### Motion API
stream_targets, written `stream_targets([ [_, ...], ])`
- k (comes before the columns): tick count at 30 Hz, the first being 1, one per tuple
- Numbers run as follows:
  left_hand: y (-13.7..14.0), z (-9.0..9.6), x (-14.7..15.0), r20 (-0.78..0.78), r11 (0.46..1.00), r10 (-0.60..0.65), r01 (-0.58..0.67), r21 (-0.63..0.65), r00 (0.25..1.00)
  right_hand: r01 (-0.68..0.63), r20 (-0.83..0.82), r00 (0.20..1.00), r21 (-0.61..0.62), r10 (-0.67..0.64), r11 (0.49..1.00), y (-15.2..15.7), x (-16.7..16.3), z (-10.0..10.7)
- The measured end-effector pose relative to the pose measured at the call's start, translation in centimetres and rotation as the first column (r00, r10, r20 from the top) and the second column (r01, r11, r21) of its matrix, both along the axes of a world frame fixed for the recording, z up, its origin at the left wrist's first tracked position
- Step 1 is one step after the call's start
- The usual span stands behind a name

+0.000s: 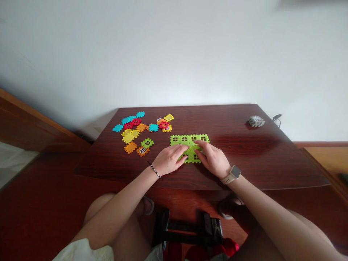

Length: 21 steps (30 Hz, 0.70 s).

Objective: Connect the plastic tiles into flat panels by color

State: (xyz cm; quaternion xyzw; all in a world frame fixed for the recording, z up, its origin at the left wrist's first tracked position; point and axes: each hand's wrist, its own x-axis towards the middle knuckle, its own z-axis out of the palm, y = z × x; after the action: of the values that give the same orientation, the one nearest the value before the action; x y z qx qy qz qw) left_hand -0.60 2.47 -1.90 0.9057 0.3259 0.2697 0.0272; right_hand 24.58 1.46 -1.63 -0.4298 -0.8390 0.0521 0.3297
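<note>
A flat green panel of interlocking plastic tiles (pixel 185 142) with notched edges and window openings lies on the table in front of me. My left hand (pixel 170 158) grips it from the left, fingers bent over its middle and thumb near the lower part. From the right, my right hand (pixel 214 158) holds it too, with the index finger stretched across the upper row and the thumb lower down. The fingertips of both hands come close together at the centre of the panel. My hands hide part of its lower row and both lower corners.
Loose notched tiles lie to the left: blue (pixel 128 120), red (pixel 132 124), yellow (pixel 129 135), orange (pixel 131 147) and a green window tile (pixel 147 143). A stack of grey tiles (pixel 256 121) stands at the right of the brown table (pixel 231 116). A white wall (pixel 185 54) rises behind.
</note>
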Motion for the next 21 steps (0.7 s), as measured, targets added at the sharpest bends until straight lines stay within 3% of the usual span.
stream_targets([
  [6, 0.4, -0.3, 0.0, -0.033, 1.000, 0.000, -0.001, -0.011, 0.999, 0.113, -0.169, 0.977, -0.107, -0.130, 0.988, 0.3, 0.2, 0.8],
  [10, 0.4, -0.3, 0.1, -0.056, 0.999, -0.004, 0.002, -0.039, 0.998, 0.072, -0.429, 0.881, -0.296, -0.200, 0.952, 1.0, 0.7, 1.6],
  [15, 0.5, -0.6, 0.1, -0.061, 0.998, -0.006, 0.003, -0.058, 0.998, -0.035, -0.604, 0.728, -0.507, -0.326, 0.861, 2.3, 1.9, 1.8],
  [21, 0.7, -0.7, 0.0, -0.061, 0.998, -0.014, 0.011, -0.056, 0.998, -0.217, -0.644, 0.606, -0.698, -0.466, 0.683, 2.7, 3.3, 1.4],
])
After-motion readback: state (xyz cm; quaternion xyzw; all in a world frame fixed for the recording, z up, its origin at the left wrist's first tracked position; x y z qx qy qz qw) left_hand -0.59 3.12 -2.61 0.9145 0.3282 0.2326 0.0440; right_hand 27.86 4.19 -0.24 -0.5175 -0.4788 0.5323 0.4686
